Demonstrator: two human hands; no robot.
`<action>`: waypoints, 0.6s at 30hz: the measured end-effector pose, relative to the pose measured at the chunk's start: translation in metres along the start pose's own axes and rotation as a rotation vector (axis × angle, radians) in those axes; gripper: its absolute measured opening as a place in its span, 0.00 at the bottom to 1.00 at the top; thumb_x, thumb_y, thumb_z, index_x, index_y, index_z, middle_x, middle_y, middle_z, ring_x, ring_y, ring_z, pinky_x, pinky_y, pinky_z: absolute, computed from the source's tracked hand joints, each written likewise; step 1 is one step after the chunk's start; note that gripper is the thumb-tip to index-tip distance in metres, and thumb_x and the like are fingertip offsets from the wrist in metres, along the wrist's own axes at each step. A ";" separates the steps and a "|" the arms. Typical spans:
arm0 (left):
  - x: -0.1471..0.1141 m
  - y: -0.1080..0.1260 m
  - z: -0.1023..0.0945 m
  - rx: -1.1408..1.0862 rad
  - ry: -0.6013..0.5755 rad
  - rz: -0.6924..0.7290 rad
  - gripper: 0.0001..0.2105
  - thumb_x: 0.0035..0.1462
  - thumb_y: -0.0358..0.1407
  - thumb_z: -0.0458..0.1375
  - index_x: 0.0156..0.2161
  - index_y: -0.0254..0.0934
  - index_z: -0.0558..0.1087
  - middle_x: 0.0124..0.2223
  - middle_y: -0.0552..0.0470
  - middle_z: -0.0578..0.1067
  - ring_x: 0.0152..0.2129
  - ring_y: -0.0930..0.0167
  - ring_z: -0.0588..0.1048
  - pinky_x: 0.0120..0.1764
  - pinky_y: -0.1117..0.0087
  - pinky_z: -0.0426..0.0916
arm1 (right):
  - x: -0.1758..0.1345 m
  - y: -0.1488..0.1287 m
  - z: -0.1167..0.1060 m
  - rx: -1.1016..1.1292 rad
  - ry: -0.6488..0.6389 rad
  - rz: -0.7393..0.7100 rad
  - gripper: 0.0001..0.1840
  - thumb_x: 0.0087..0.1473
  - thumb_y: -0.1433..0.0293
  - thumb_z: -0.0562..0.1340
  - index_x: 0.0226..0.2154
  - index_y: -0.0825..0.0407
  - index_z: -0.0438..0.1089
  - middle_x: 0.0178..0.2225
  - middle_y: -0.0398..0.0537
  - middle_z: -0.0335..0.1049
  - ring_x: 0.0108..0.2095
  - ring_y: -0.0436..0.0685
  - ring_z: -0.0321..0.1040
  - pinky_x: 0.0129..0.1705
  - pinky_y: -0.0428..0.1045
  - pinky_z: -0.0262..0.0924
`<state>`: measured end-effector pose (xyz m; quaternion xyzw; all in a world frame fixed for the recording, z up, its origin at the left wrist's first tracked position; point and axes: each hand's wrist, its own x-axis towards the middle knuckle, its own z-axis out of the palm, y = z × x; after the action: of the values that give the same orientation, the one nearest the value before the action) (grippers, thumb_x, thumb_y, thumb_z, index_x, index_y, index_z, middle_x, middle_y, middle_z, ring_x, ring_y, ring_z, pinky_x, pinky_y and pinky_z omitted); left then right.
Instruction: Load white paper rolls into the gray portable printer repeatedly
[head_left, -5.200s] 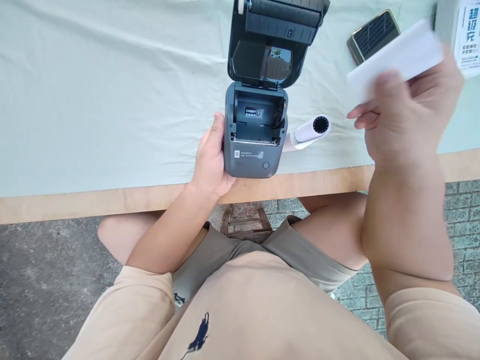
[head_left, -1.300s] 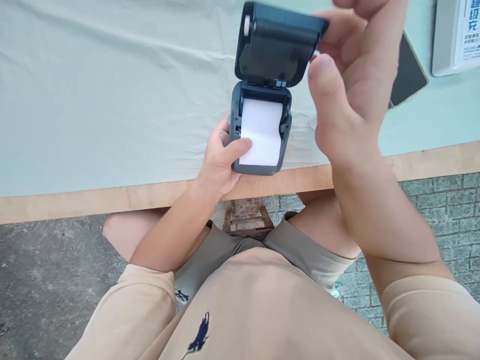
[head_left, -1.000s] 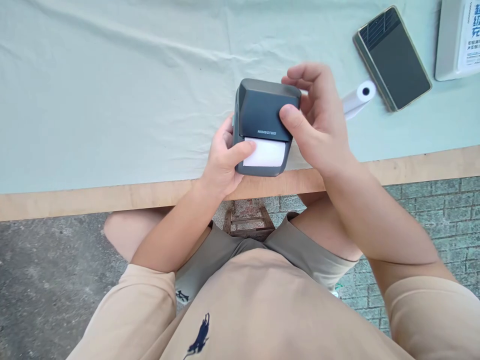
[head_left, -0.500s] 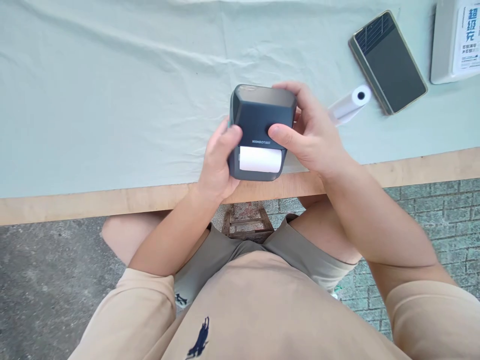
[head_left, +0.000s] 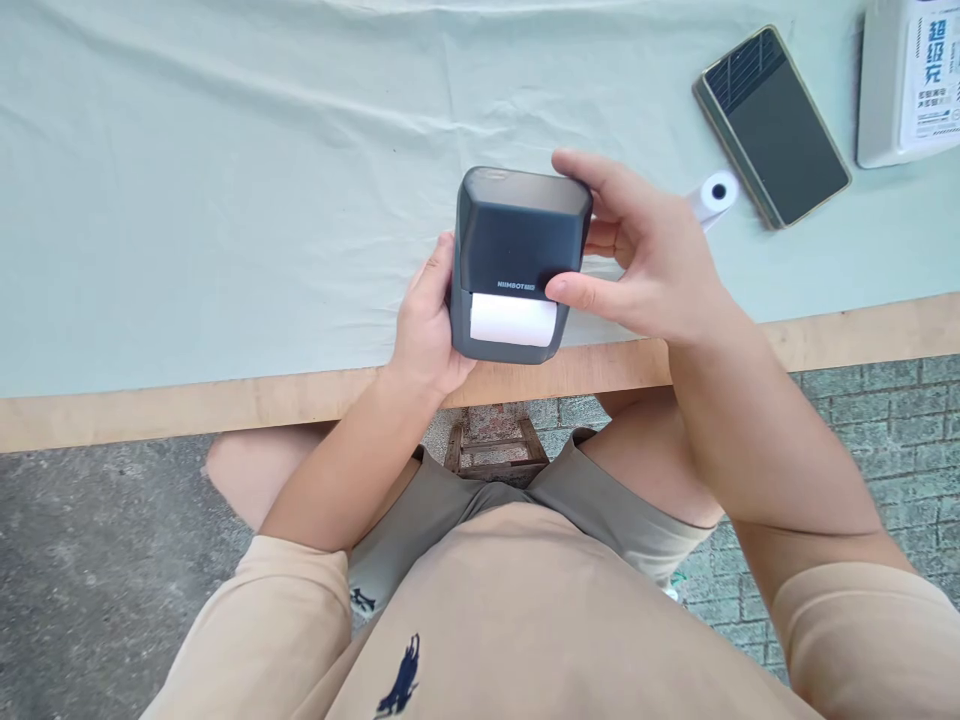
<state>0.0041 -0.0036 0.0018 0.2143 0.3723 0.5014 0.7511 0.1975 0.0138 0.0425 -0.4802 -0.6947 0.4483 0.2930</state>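
A dark label printer (head_left: 525, 235) marked NIIMBOT is held upright over the table's near edge. White paper (head_left: 514, 320) fills the opening in its lower front. My left hand (head_left: 427, 330) grips the printer's left side, its thumb along the edge and its other fingers hidden underneath. Loosely round the right side is my right hand (head_left: 645, 250); its thumb tip overlaps the front by the lettering, and the index finger reaches past the top right corner. The remaining right fingertips are partly hidden behind the printer. A white paper roll (head_left: 716, 195) lies just beyond my right hand.
A phone (head_left: 784, 130) lies at the right beside the paper roll. At the far right stands a pale grey box (head_left: 885, 100) with a printed label. A pale green cloth (head_left: 225, 200) covers the table, whose wooden edge (head_left: 187, 405) runs along the front.
My right hand has shifted right, loosening round the printer and covering more of the paper roll. My left thumb has slid off the printer's front to its side. The printer moved slightly left.
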 end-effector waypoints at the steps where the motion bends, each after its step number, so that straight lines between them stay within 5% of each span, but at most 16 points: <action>1: 0.000 -0.001 0.000 -0.001 -0.009 0.003 0.16 0.70 0.47 0.51 0.39 0.42 0.77 0.49 0.50 0.83 0.64 0.61 0.71 0.61 0.62 0.74 | -0.001 -0.003 -0.001 -0.054 0.000 -0.032 0.46 0.49 0.47 0.71 0.66 0.44 0.60 0.64 0.47 0.64 0.64 0.62 0.64 0.63 0.55 0.71; 6: 0.003 -0.007 -0.006 -0.034 -0.051 0.029 0.16 0.70 0.47 0.51 0.41 0.42 0.78 0.45 0.50 0.83 0.60 0.61 0.75 0.58 0.63 0.76 | -0.002 -0.014 -0.001 -0.310 0.026 -0.182 0.43 0.49 0.47 0.72 0.63 0.42 0.61 0.67 0.49 0.59 0.65 0.65 0.61 0.56 0.58 0.73; 8: 0.005 -0.009 -0.009 -0.034 -0.038 0.042 0.16 0.69 0.48 0.52 0.41 0.42 0.78 0.43 0.51 0.82 0.54 0.61 0.78 0.52 0.63 0.79 | 0.000 -0.018 0.004 -0.392 0.231 -0.275 0.34 0.52 0.47 0.70 0.55 0.44 0.66 0.60 0.52 0.66 0.59 0.65 0.66 0.49 0.58 0.73; 10: 0.006 -0.011 -0.010 -0.027 -0.024 0.041 0.17 0.68 0.50 0.53 0.42 0.42 0.79 0.42 0.52 0.82 0.49 0.62 0.81 0.46 0.64 0.80 | 0.003 -0.023 0.009 -0.379 0.535 -0.315 0.20 0.59 0.50 0.65 0.43 0.46 0.67 0.46 0.49 0.68 0.42 0.58 0.71 0.39 0.54 0.70; 13: 0.006 -0.009 -0.008 -0.005 0.002 0.037 0.16 0.67 0.50 0.55 0.41 0.42 0.77 0.41 0.52 0.81 0.50 0.62 0.80 0.47 0.64 0.80 | 0.002 -0.030 0.010 -0.267 0.823 -0.294 0.17 0.66 0.52 0.58 0.32 0.47 0.63 0.34 0.44 0.60 0.25 0.48 0.60 0.30 0.51 0.61; 15: 0.005 -0.007 -0.003 0.030 0.031 0.037 0.15 0.67 0.50 0.55 0.41 0.42 0.76 0.42 0.51 0.80 0.56 0.60 0.78 0.52 0.63 0.79 | -0.003 -0.036 0.005 -0.330 0.743 -0.291 0.19 0.67 0.52 0.57 0.30 0.46 0.66 0.30 0.44 0.59 0.25 0.50 0.59 0.32 0.53 0.61; 18: 0.003 -0.004 0.001 0.093 0.068 0.018 0.19 0.68 0.54 0.51 0.43 0.42 0.74 0.46 0.48 0.80 0.60 0.56 0.74 0.54 0.59 0.78 | -0.008 -0.046 -0.005 -0.565 0.402 -0.254 0.16 0.66 0.57 0.57 0.30 0.45 0.72 0.22 0.43 0.59 0.25 0.52 0.61 0.35 0.54 0.62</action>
<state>0.0085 -0.0027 -0.0013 0.2350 0.4186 0.4971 0.7228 0.1861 0.0016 0.0866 -0.5306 -0.7736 0.0954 0.3330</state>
